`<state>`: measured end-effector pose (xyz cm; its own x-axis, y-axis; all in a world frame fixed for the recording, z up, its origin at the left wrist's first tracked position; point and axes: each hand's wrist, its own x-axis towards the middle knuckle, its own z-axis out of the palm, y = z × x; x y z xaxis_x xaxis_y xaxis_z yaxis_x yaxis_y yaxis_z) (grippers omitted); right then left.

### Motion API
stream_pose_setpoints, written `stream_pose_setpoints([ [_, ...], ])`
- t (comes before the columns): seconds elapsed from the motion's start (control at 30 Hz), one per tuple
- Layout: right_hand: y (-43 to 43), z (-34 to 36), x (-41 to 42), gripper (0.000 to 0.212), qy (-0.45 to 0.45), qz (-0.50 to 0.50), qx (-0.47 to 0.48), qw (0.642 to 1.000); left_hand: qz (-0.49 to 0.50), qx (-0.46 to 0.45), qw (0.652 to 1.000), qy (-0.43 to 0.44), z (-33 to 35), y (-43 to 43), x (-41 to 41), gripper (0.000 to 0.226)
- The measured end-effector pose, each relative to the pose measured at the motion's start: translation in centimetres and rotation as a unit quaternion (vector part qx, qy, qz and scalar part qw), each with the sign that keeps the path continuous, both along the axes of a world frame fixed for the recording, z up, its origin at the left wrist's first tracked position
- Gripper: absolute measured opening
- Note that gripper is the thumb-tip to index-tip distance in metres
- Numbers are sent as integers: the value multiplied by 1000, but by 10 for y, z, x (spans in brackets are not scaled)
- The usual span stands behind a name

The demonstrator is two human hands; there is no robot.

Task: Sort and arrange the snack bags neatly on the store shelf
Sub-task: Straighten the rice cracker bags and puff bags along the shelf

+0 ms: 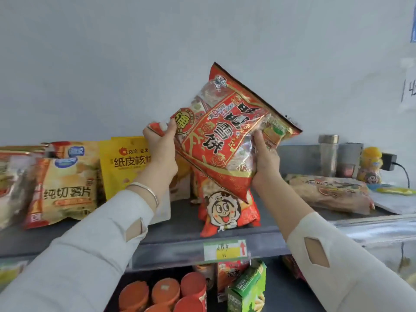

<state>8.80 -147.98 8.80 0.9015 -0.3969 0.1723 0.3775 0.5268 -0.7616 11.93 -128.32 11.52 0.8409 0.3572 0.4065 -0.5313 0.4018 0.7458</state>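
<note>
A large red snack bag [227, 129] with black and white lettering is held tilted above the grey top shelf [175, 224]. My left hand [161, 145] grips its lower left corner. My right hand [265, 161] grips its right side from below. Under it stands another red bag [227, 212] with a cartoon face, upright at the shelf's front edge. To the left stand a yellow walnut bag [126, 163] and potato chip bags [65, 188]. A flat brown snack bag [331, 192] lies on the right.
A metal flask [328, 154], a yellow bottle [370, 165] and a plugged charger [389, 162] stand at the back right. A price label [225, 249] hangs on the shelf edge. Below are orange-lidded tubs [165, 291] and a green box [246, 289]. The wall is close behind.
</note>
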Motion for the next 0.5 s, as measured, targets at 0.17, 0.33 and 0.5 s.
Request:
stream_pose_setpoints([
  [0.17, 112, 10, -7, 57, -45, 43, -46, 997, -17, -59, 998, 8, -3, 113, -28, 23],
  [0.33, 217, 13, -23, 56, -96, 92, -47, 990, -10, -77, 997, -5, -6, 217, -73, 26],
  [0.5, 330, -2, -41, 46, -104, 149, -92, 979, 174, -33, 984, 19, -32, 344, -109, 47],
])
